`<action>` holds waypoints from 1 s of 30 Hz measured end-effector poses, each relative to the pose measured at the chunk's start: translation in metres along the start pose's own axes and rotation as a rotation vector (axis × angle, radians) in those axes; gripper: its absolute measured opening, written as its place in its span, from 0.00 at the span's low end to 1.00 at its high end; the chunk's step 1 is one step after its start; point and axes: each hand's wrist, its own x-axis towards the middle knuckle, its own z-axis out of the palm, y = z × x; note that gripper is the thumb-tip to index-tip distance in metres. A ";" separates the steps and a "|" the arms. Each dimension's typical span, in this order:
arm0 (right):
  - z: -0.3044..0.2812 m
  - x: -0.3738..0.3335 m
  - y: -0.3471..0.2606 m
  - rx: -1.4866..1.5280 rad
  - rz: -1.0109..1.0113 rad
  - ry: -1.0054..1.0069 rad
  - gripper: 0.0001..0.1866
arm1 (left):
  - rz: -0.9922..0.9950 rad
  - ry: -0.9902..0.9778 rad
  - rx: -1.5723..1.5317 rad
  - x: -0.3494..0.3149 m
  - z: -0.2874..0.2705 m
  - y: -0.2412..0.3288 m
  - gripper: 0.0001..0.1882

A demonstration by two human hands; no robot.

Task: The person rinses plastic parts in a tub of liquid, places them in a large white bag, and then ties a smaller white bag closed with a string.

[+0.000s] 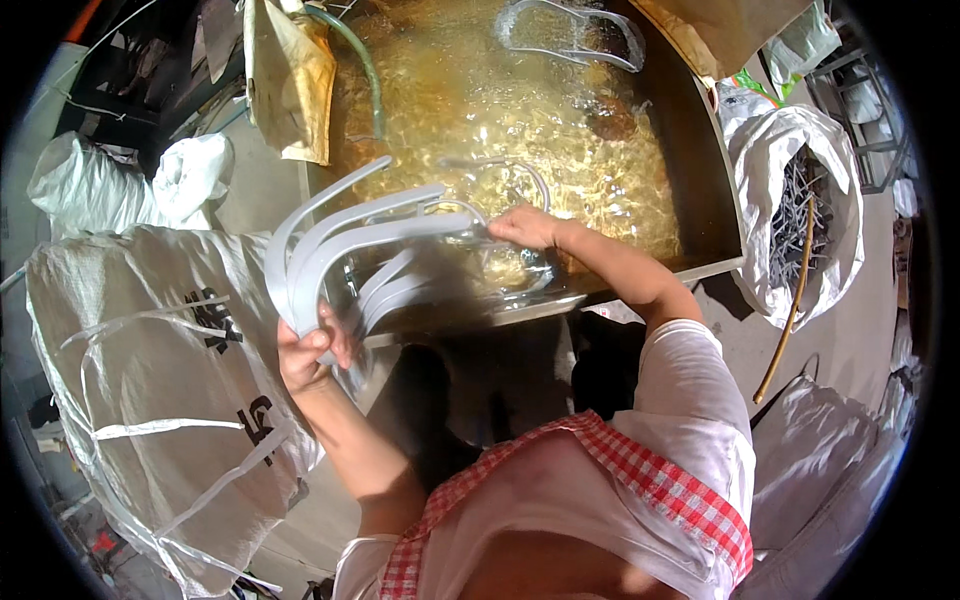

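Observation:
My left hand [310,355] is closed round the lower ends of several curved grey plastic strips [380,232], which fan out to the right over the near left corner of a water tank [728,200]. My right hand [525,228] is pinched at the far end of these strips, above the water; its grip looks like it is on one strip's tip. More grey strips [390,290] hang below, blurred, at the tank's near edge. A grey loop-shaped frame [565,52] lies in the water at the far side.
A green hose [368,75] dips into the tank at the back left. On the left stands a large white woven bag [150,350]. To the right, an open white sack [845,190] holds grey scraps, with a long stick [797,290] leaning on it.

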 end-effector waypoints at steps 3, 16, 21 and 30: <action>0.004 -0.021 -0.021 0.004 0.164 -0.275 0.29 | -0.044 0.078 -0.019 -0.001 0.003 0.003 0.17; 0.052 0.003 -0.026 1.410 0.405 -0.242 0.43 | -0.191 0.052 0.263 -0.014 0.020 0.008 0.18; 0.076 0.031 -0.022 1.394 0.629 0.058 0.48 | -0.209 0.040 0.290 -0.010 0.025 0.006 0.16; 0.077 0.057 -0.008 1.940 0.537 0.832 0.61 | -0.365 0.208 0.440 0.005 0.020 -0.003 0.12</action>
